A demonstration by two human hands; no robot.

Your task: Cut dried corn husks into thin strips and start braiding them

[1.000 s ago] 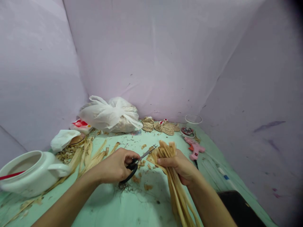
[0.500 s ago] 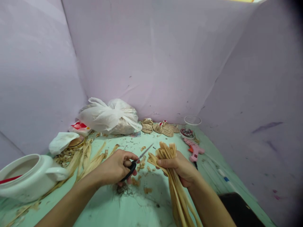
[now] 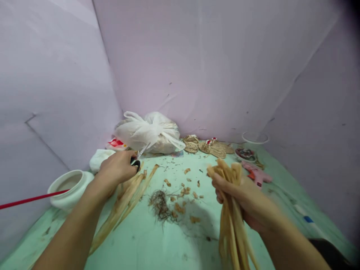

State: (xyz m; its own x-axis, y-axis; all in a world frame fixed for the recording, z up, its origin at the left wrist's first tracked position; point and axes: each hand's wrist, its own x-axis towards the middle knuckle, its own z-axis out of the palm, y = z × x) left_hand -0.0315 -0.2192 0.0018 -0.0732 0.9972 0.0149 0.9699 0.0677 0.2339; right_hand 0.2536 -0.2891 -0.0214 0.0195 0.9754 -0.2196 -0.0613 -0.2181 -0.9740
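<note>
Scissors (image 3: 136,164) with black handles are in my left hand (image 3: 118,167), which is closed on them at the far left of the work surface, above some loose dried husk strips (image 3: 129,204). My right hand (image 3: 242,195) grips a bundle of dried husk strips (image 3: 229,217), their bunched ends sticking up past the thumb and the long tails hanging toward me. Between the hands lie a tangle of dark fibres (image 3: 161,205) and scattered husk scraps (image 3: 184,191).
A white pot (image 3: 69,191) with a red stick (image 3: 33,199) stands at the left. Farther back are a tied white plastic bag (image 3: 149,133), woven husk pieces (image 3: 213,149), a small dish of beads (image 3: 245,154) and a pink glue gun (image 3: 257,174). A dark object (image 3: 329,251) sits front right.
My left hand has moved left and away from the bundle with the scissors. The view has turned left, so the fibre tangle shows more fully. My right hand still holds the bundle.
</note>
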